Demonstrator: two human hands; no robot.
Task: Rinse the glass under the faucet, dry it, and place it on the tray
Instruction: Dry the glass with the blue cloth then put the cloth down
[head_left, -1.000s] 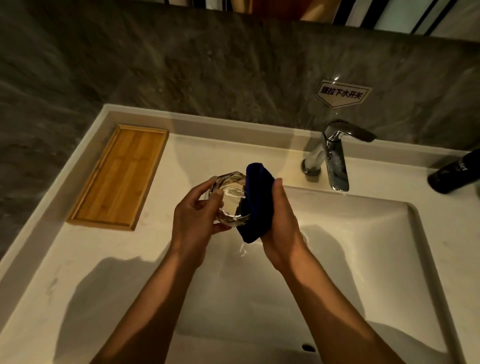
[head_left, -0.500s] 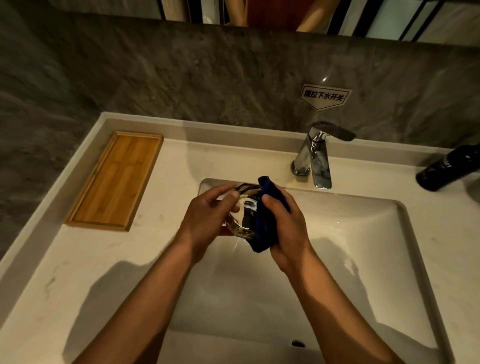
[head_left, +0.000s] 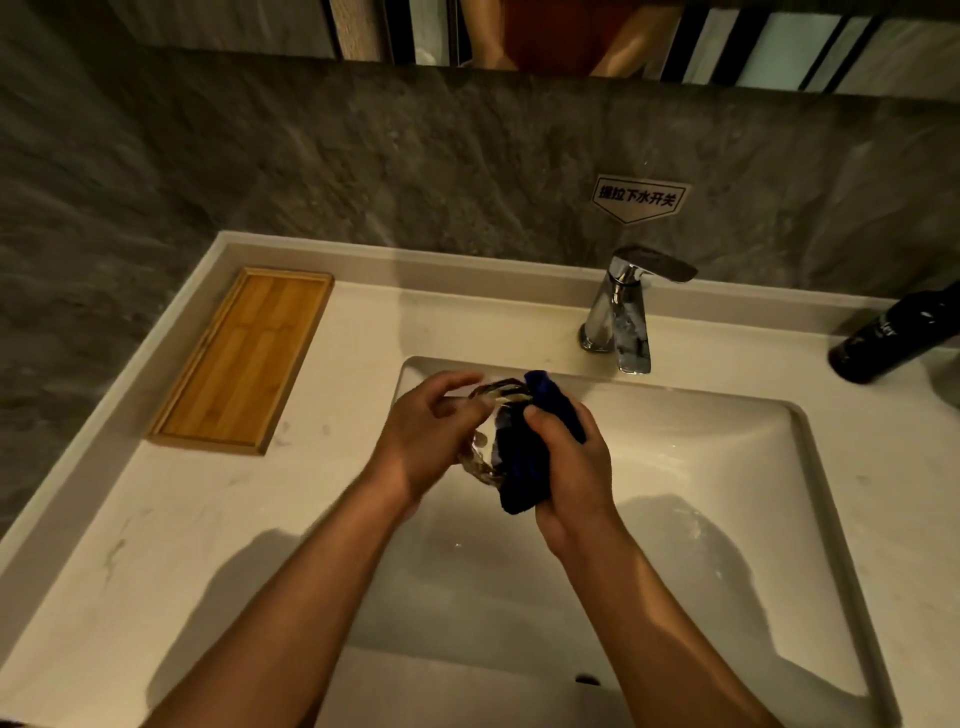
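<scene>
Across the whole lower view: pale stone worktop (head_left: 171, 525), with sunken white basin (head_left: 701, 519) at right-centre. Far left, well apart from the basin: bamboo tray (head_left: 244, 358), nothing on it. Behind the basin: chrome faucet (head_left: 626, 312), no stream visible. Far right edge: dark bottle (head_left: 893, 335), lying tilted. Over the basin's back-left corner: left hand (head_left: 426, 441), clamped round clear faceted glass (head_left: 493, 410), held on its side. Beside it: right hand (head_left: 571, 467), closed on dark blue cloth (head_left: 524, 467), pressed against the glass.

Step in hand, judged: drying. Best done by turning the glass with the left while the cloth works rim, inside and base; firm hold advised, wet glass likely slippery; kept low over the basin against a drop.

Against half a second earlier: hands pressed closer together, cloth covering more of the glass, tray unchanged.
</scene>
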